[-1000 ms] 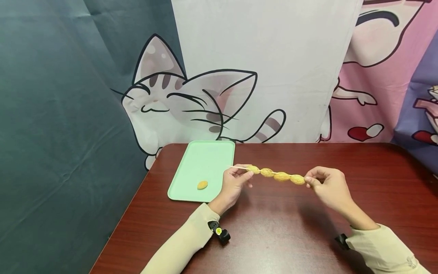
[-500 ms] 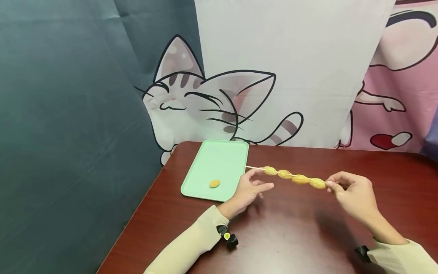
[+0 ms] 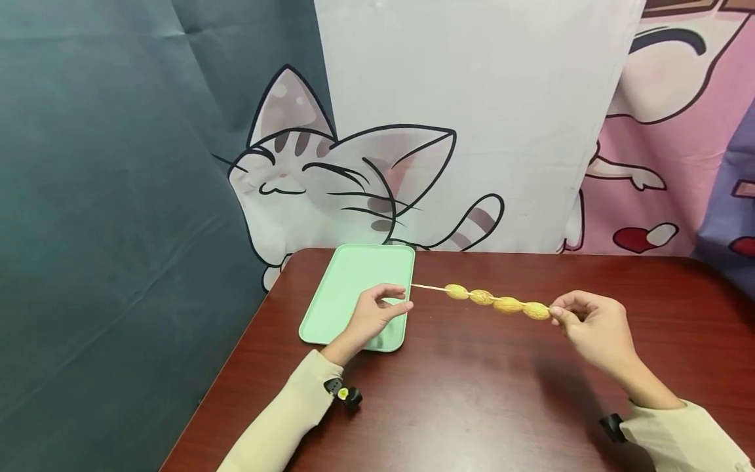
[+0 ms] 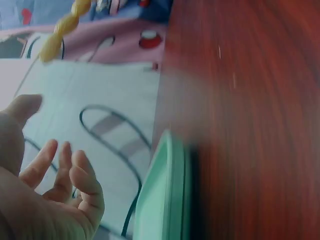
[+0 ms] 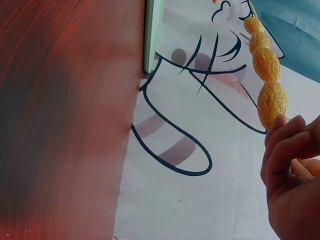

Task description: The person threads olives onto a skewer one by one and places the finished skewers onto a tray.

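Note:
My right hand (image 3: 596,328) pinches one end of a thin wooden skewer (image 3: 428,287), beside the last of several yellow, wrinkled oval pieces (image 3: 508,305) threaded along it. The skewer is held nearly level above the table, and its bare tip points left. In the right wrist view the wrinkled pieces (image 5: 266,65) line up away from my fingertips. My left hand (image 3: 368,318) is over the near part of the green tray (image 3: 360,262), thumb and fingers apart, holding nothing. It hides most of the spot where a loose yellow piece lay. The left wrist view shows these fingers (image 4: 62,175) spread.
A dark red wooden table (image 3: 472,393) spreads under both hands, with the tray at its back left. Behind the table hangs a cloth backdrop (image 3: 472,78) with a printed cat. A dark teal cloth (image 3: 118,196) hangs along the left side.
My left hand let go of the skewer, opened and moved left to the tray. The skewer stays in my right hand. The head view shifted right, then partly back.

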Available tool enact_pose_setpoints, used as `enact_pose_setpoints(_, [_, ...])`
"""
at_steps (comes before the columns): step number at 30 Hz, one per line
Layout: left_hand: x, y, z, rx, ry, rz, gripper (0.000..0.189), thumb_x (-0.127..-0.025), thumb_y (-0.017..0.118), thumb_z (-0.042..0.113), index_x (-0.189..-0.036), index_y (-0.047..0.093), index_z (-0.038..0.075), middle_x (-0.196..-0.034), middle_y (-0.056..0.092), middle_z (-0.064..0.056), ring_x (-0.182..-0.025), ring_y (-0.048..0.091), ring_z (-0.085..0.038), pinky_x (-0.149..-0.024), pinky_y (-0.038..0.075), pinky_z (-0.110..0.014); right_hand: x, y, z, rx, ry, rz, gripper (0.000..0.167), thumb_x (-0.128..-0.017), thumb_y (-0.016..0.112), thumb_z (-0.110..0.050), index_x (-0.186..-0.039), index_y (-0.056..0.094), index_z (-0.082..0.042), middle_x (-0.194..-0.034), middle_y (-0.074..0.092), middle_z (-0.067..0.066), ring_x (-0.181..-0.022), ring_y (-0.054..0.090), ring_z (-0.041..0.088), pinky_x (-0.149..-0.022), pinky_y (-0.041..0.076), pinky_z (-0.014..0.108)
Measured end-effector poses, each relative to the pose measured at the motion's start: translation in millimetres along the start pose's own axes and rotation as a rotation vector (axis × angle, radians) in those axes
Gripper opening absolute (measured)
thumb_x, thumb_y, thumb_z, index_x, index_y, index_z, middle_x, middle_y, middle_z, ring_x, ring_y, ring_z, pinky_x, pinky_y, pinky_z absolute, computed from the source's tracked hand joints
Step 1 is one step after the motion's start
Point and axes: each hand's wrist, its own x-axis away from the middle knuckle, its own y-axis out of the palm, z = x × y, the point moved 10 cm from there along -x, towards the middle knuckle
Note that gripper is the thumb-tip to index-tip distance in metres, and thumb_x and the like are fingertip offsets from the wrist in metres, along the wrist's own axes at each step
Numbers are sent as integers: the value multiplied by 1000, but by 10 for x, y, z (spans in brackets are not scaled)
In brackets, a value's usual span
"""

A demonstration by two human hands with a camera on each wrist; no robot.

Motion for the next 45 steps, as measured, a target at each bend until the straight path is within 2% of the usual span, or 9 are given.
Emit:
enact_pose_setpoints(4, [36, -245, -56, -290, 10, -40, 33, -82, 81, 18, -111, 72, 5, -107, 72, -14, -69, 63, -15, -61, 51, -25, 1, 1, 40, 3, 1, -4, 16, -82, 72, 11, -75, 68, -4, -57, 58, -14, -46, 47, -1, -40, 36, 16])
enact_pose_setpoints(8, [101, -484, -233, -565, -105, -47, 33, -81, 81, 27, -111, 74, 15, -109, 72, 0, -80, 66, -14, -62, 50, -31, 13, 7, 84, 3, 9, -13, 15, -82, 71, 11, -76, 68, -3, -58, 59, -13, -48, 50, -1, -41, 39, 16])
enact_pose_setpoints(12, [140, -615, -405, -684, -199, -60, 35, -78, 83, 28, -111, 73, 20, -112, 71, 4, -97, 65, -19, -70, 51, -38, 15, -4, 115, 1, 14, -14, 15, -82, 71, 11, -76, 68, -3, -58, 59, -12, -47, 50, 0, -40, 39, 16])
enact_pose_setpoints(15, [160, -642, -481, -699, -226, -80, 36, -76, 85, 21, -110, 73, 19, -112, 71, 0, -102, 64, -23, -76, 52, -42, 6, -8, 124, -8, 16, -19, 14, -83, 71, 10, -77, 69, -3, -58, 59, -13, -47, 49, 0, -39, 37, 16])
enact_pose_setpoints(19, [179, -670, -532, -679, -237, -80, 36, -75, 84, 10, -109, 72, 15, -107, 70, -5, -101, 63, -27, -82, 53, -44, -7, 5, 114, -8, 13, -25, 14, -83, 71, 10, -77, 69, -2, -58, 59, -12, -46, 49, 0, -39, 36, 16])
enact_pose_setpoints(25, [138, -712, -543, -647, -237, -43, 32, -78, 79, 5, -108, 70, 10, -92, 68, -3, -88, 62, -23, -73, 52, -37, -3, -2, 129, 11, 10, -19, 15, -83, 71, 10, -76, 69, -3, -58, 59, -13, -47, 49, 0, -39, 36, 16])
enact_pose_setpoints(32, [128, -728, -535, -626, -261, -26, 25, -80, 78, 6, -102, 68, 11, -90, 67, -3, -85, 61, -21, -71, 51, -35, 12, -11, 159, 24, 8, -12, 15, -83, 71, 10, -76, 69, -4, -58, 60, -12, -48, 50, 0, -41, 38, 16])
enact_pose_setpoints(41, [129, -754, -516, -633, -194, 4, 17, -79, 76, 6, -95, 71, 9, -87, 67, -1, -87, 63, -19, -77, 52, -37, 7, 14, 148, 26, 5, -19, 15, -83, 71, 10, -76, 69, -4, -58, 60, -11, -49, 51, -1, -41, 39, 16])
enact_pose_setpoints(45, [110, -773, -464, -583, -138, 46, 16, -81, 77, 7, -97, 72, 7, -88, 69, -2, -85, 66, -19, -77, 55, -36, 14, 4, 146, 28, 1, -15, 16, -83, 71, 10, -76, 69, -4, -58, 60, -11, -48, 50, -1, -41, 37, 16])
